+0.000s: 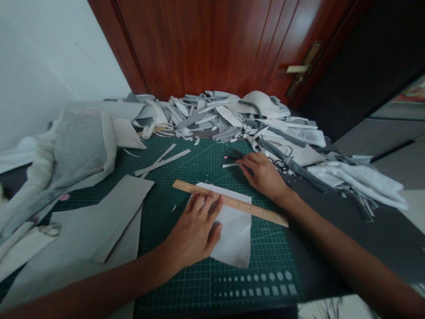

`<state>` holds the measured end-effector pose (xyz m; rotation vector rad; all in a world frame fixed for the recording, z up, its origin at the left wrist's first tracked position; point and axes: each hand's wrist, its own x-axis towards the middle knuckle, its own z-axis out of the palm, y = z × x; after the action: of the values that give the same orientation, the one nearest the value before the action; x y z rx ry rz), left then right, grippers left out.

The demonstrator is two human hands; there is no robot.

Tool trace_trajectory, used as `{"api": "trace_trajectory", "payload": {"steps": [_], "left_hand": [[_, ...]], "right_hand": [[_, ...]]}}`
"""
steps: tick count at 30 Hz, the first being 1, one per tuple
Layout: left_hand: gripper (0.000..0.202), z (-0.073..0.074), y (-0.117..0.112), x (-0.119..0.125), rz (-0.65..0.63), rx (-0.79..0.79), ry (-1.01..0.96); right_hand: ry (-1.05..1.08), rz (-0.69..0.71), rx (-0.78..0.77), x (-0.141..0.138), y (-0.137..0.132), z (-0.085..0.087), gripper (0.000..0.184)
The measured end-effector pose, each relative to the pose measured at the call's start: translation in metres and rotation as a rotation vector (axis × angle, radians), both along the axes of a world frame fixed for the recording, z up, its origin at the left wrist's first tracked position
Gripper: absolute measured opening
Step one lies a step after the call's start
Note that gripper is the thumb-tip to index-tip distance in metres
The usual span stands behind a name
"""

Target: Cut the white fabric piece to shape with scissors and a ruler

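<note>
Pressing a wooden ruler [259, 212] onto white cloth [232, 237], your left hand [195, 228] is spread, while your right hand [264, 175] pinches a thin strip [229, 165].

— How is the ruler [239, 204] sitting?
— It's lying aslant over the cloth [232, 232], its wooden ends reaching past both sides.
— And the cloth?
— It's resting nearly flat on the mat [265, 261], pale, a narrow band showing beyond the ruler.
— The strip [228, 165]?
— Thin, whitish, it's running sideways beyond both.
</note>
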<state>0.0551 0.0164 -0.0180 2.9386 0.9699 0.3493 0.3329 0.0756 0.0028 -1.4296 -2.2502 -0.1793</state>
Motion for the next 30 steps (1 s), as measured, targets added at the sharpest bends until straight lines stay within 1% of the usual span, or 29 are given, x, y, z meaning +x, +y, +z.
{"api": "trace_trajectory", "payload": {"steps": [3,5,7,9,14,18,21,23,27,29,30], "left_hand": [[0.058,-0.002,0.000,-0.001,0.004,0.007,-0.005],[0.058,-0.004,0.000,-0.001,0.004,0.008,-0.010],[0.059,-0.006,-0.001,0.000,0.007,-0.002,-0.015],[0.060,-0.007,-0.002,0.001,0.011,-0.024,-0.021],[0.061,-0.010,-0.002,0.002,0.015,-0.065,-0.030],[0.061,-0.008,-0.002,0.001,0.016,-0.075,-0.027],[0.062,-0.005,-0.003,0.001,0.022,-0.075,-0.035],[0.062,-0.004,-0.003,0.001,0.020,-0.076,-0.041],[0.061,-0.004,-0.003,0.001,0.014,-0.065,-0.039],[0.062,-0.005,-0.003,0.001,0.010,-0.062,-0.036],[0.062,-0.005,-0.003,0.001,0.007,-0.062,-0.037]], "right_hand": [[-0.193,-0.149,-0.017,-0.018,0.036,0.012,0.036],[-0.345,-0.217,-0.098,-0.030,0.053,0.016,0.033],[-0.430,-0.225,-0.151,-0.040,0.061,0.017,0.032],[-0.450,-0.212,-0.157,-0.045,0.062,0.016,0.031],[-0.407,-0.213,-0.146,-0.045,0.064,0.009,0.029],[-0.325,-0.208,-0.157,-0.044,0.072,0.013,0.022],[-0.254,-0.143,-0.162,-0.049,0.072,0.018,0.021],[-0.198,-0.086,-0.175,-0.057,0.067,0.019,0.021],[-0.077,0.026,-0.271,-0.081,0.049,0.015,0.020],[-0.007,0.088,-0.350,-0.094,0.038,0.012,0.020],[0.070,0.126,-0.418,-0.100,0.034,0.011,0.018]]}}
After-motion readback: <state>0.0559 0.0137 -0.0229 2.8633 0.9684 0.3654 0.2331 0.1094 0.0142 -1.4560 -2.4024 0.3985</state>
